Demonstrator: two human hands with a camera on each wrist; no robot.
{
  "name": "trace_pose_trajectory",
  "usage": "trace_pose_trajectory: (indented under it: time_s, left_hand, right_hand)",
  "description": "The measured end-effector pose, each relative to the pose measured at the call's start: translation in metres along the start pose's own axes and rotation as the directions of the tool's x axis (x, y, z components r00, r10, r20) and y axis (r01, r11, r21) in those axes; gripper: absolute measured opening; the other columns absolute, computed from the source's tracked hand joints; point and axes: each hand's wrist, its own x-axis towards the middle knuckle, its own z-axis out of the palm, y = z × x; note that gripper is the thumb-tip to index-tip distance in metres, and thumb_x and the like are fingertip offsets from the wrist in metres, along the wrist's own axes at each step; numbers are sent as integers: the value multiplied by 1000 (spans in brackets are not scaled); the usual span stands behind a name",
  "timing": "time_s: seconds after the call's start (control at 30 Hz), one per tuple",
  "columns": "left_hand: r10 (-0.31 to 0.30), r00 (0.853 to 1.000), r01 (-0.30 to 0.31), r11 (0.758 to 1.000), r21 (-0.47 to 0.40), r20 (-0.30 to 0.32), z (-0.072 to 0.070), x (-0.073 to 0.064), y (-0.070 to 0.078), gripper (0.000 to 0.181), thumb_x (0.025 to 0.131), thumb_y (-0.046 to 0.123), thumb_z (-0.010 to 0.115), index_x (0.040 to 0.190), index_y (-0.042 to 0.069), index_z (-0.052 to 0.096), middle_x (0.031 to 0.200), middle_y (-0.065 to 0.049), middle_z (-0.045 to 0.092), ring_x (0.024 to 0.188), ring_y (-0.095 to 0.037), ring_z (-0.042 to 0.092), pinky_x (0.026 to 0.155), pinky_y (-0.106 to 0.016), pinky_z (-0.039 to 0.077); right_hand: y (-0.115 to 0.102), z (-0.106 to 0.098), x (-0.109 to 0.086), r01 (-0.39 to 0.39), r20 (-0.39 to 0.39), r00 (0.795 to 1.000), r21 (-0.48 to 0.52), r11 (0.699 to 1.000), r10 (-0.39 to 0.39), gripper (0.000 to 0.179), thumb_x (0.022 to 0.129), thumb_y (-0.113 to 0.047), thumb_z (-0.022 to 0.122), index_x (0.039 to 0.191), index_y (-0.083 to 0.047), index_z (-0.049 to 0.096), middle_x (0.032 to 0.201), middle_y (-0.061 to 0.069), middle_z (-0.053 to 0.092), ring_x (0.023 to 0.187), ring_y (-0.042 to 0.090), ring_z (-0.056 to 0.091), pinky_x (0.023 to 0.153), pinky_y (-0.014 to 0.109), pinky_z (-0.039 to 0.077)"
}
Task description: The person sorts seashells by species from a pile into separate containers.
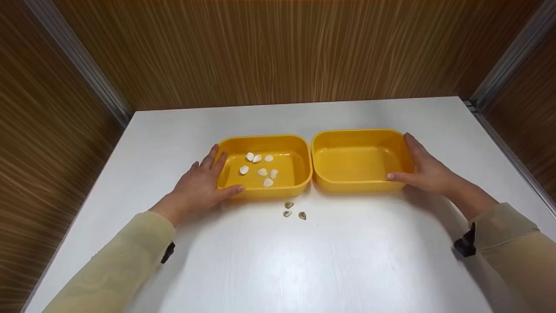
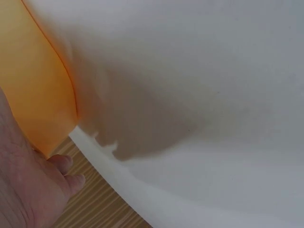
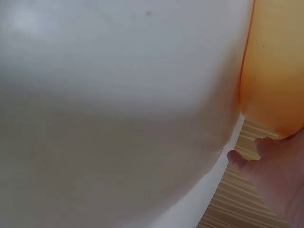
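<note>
Two yellow plastic trays stand side by side on the white table. Several small white shell-like pieces [image 1: 262, 172] lie scattered in the left tray [image 1: 265, 191]. The right tray [image 1: 360, 186] holds nothing. My left hand [image 1: 197, 184] rests at the left tray's left end, fingers spread over its rim and thumb along the front. At the other tray's right end, my right hand [image 1: 430, 171] touches the side wall, its thumb at the front rim. Both wrist views show the hands against the trays' outer walls.
Three small brownish shell-like pieces [image 1: 302, 215] lie on the white table [image 1: 304, 269] in front of the trays. Wood-patterned panels [image 1: 278, 52] close off the back and both sides, with metal strips [image 1: 82, 56] at the corners.
</note>
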Motion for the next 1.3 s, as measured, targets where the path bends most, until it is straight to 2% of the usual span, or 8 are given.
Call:
trace_pose_trajectory:
  time_s: [0.13,0.43,0.6,0.73,0.83,0.93,1.07,1.3]
  left_hand:
    - [-14,1000,14,1000,3,14,-1,1,0,124,85,97,36,172,14,6,178,-8,-13,161,-39,17,130,-55,7]
    - [-13,1000,13,1000,10,-1,-6,1,4,125,86,94,42,172,12,4,178,-11,-9,161,-39,16,130,-55,8]
    - [-3,999,3,1000,14,-39,-12,-1,10,119,90,90,44,172,12,6,178,-13,-5,160,-42,20,130,-55,9]
    - [40,993,-40,999,2,-109,-17,-8,23,112,93,84,48,172,12,13,178,-14,2,156,-47,27,128,-57,16]
    - [109,978,-112,994,-9,-176,-19,-16,37,106,95,79,52,171,12,20,178,-13,11,156,-46,29,127,-58,22]
    - [202,949,-217,976,-36,-240,-19,-24,51,98,98,71,58,169,11,27,175,-13,21,157,-42,29,126,-60,25]
    - [289,915,-324,942,-85,-281,-14,-35,67,87,101,61,62,168,15,32,173,-10,30,157,-37,32,124,-59,28]
    - [353,880,-422,888,-182,-319,3,-48,85,78,100,54,70,163,16,44,165,-3,45,150,-26,46,123,-47,36]
  right_hand:
    - [-2,-1,0,-11,13,1000,-15,1000,11,131,91,-53,80,168,-10,-17,175,24,-12,158,54,2,122,74,7]
    - [-3,-2,1,-36,31,999,-36,999,37,132,91,-56,79,168,-11,-18,175,24,-11,158,54,4,122,75,8]
    - [-3,-2,1,-35,21,999,-44,998,36,132,91,-56,80,168,-10,-17,175,25,-9,157,55,6,121,75,9]
    - [-3,-2,2,-46,20,999,-42,998,47,132,90,-56,80,169,-12,-17,175,24,-9,157,55,8,121,75,10]
    - [-2,-2,2,-52,20,998,-38,998,52,132,90,-56,80,169,-13,-17,175,24,-9,157,55,9,121,76,10]
    - [-1,-2,3,-45,19,999,-25,999,45,132,90,-55,81,169,-12,-16,175,24,-9,157,56,9,121,76,10]
    - [0,-2,2,-43,17,999,-17,999,44,132,90,-54,81,169,-12,-16,175,24,-9,157,55,7,121,76,9]
    - [-1,-1,3,-47,21,999,-23,999,47,132,90,-55,81,169,-12,-16,175,24,-9,157,55,8,121,75,9]
